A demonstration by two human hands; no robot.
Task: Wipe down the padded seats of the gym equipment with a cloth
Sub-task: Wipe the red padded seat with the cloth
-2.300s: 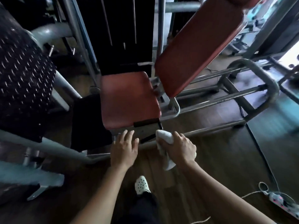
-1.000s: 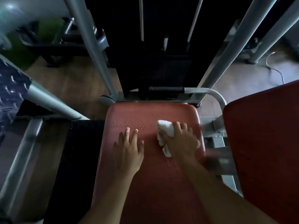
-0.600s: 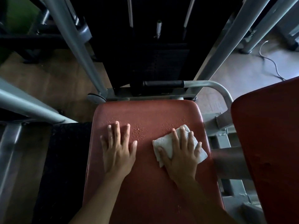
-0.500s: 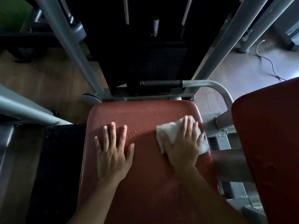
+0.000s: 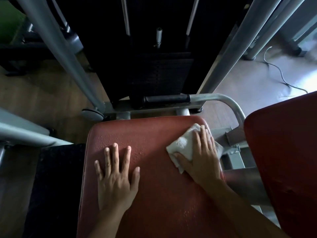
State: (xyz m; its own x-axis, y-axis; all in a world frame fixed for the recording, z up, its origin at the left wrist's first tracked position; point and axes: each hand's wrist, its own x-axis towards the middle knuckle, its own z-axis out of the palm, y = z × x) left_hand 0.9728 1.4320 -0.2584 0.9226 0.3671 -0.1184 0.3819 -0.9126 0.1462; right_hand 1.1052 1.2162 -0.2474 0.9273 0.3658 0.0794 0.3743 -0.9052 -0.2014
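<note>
Head camera: my flat right hand (image 5: 202,160) presses the cloth (image 5: 181,145) onto the red seat (image 5: 163,194). My spread, empty left hand (image 5: 116,179) likely braces me.

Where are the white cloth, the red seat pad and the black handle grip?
white cloth (image 5: 181,145), head view, on its uncovered crumpled part.
red seat pad (image 5: 163,194), head view, on bare padding near its middle.
black handle grip (image 5: 166,99), head view, on the grip's middle.

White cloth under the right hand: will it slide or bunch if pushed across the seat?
The crumpled white terry cloth looks floppy; likely bunches unless the right hand presses flat. Droplets on the red padded seat suggest it probably glides easily.
</note>
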